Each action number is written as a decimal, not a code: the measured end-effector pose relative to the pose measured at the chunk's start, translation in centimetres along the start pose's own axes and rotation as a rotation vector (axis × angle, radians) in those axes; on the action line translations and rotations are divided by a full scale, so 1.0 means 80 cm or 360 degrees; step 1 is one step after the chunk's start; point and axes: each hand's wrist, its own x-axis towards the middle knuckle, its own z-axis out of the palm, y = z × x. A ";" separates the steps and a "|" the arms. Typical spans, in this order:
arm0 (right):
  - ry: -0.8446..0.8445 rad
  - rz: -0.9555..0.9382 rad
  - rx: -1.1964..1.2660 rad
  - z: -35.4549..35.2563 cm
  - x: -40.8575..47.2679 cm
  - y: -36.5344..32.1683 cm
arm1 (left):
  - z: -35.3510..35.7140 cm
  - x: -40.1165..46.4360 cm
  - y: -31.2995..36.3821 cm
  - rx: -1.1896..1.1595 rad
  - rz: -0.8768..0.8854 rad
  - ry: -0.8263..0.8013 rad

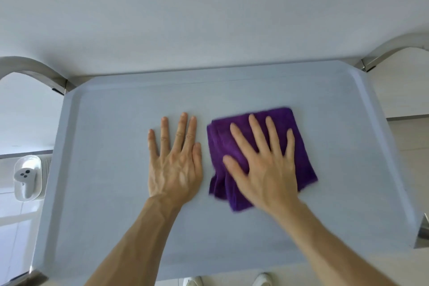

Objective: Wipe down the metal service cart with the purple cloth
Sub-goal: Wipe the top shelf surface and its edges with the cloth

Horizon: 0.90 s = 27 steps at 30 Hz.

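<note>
The cart's top shelf (104, 169) is a pale grey tray with a raised rim, filling the middle of the head view. A folded purple cloth (222, 144) lies on it right of centre. My right hand (262, 165) presses flat on the cloth with fingers spread, covering its middle. My left hand (176, 160) rests flat on the bare shelf just left of the cloth, fingers straight and close together, holding nothing. The cloth's edges look slightly blurred.
Curved metal handle bars rise at the far left corner (34, 67) and far right corner (390, 46) of the cart. A white wall stands right behind it. A white controller (24, 176) lies on stacked white dishes to the left. Shoe tips (262, 280) show below the near rim.
</note>
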 end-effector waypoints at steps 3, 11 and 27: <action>-0.0103 -0.0035 0.0007 0.004 -0.088 -0.008 | 0.002 -0.001 0.000 -0.0013 -0.0002 0.0016; -0.0136 0.0113 -0.0036 -0.009 0.014 -0.001 | 0.003 0.003 0.002 -0.0038 -0.0013 0.0040; -0.0268 -0.0123 0.0042 -0.016 -0.156 0.000 | 0.003 0.001 0.003 -0.0061 -0.0033 0.0063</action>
